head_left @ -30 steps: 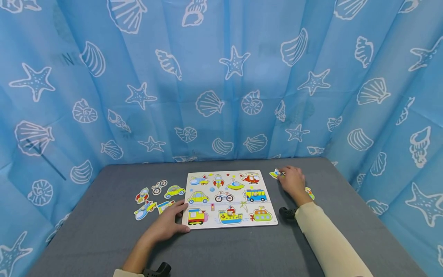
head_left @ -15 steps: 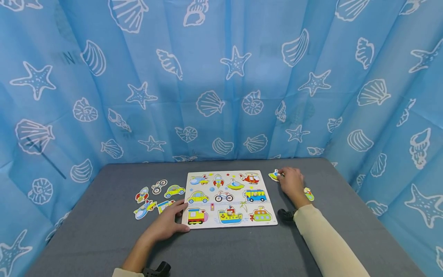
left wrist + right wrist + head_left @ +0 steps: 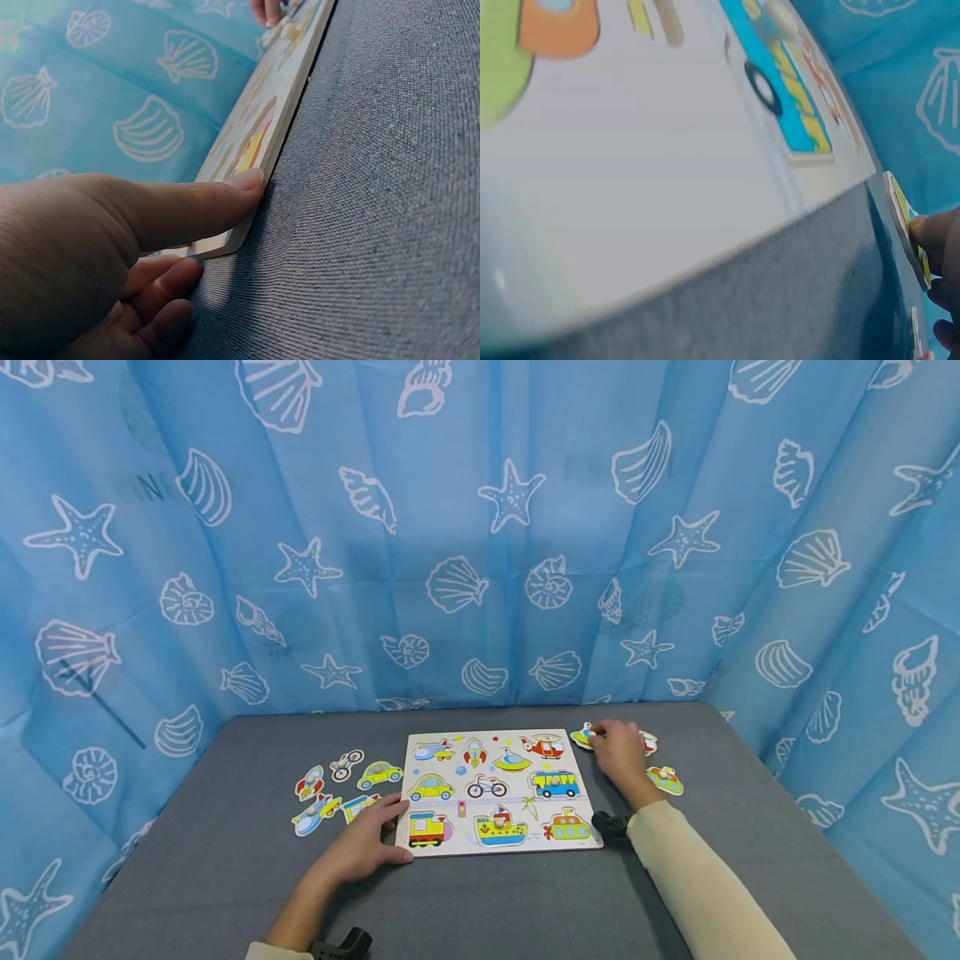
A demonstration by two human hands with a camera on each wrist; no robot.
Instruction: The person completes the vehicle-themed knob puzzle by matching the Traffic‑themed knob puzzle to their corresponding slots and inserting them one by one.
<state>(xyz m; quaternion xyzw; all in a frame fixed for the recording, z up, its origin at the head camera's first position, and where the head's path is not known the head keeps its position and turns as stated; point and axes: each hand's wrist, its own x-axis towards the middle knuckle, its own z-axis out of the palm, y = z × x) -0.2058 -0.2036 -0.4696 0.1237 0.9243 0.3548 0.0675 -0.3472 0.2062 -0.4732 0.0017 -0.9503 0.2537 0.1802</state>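
Note:
A wooden peg puzzle board printed with vehicles lies on the table. My left hand grips its near left corner. In the left wrist view the thumb lies along the board's edge, with the other fingers curled at the side. Just beyond the far right corner, my right hand pinches a flying saucer puzzle piece. The right wrist view has this saucer piece tilted up on its edge at the fingertips. The bus piece and boat piece sit in the board.
Left of the board lie loose pieces: a rocket, a bicycle, a car, a plane and a train partly behind the left hand. A submarine piece and a red piece lie by the right hand. A blue curtain hangs behind.
My right hand has moved left toward the board with the saucer piece, uncovering the submarine piece and part of the red piece. The left hand stays at the board's corner.

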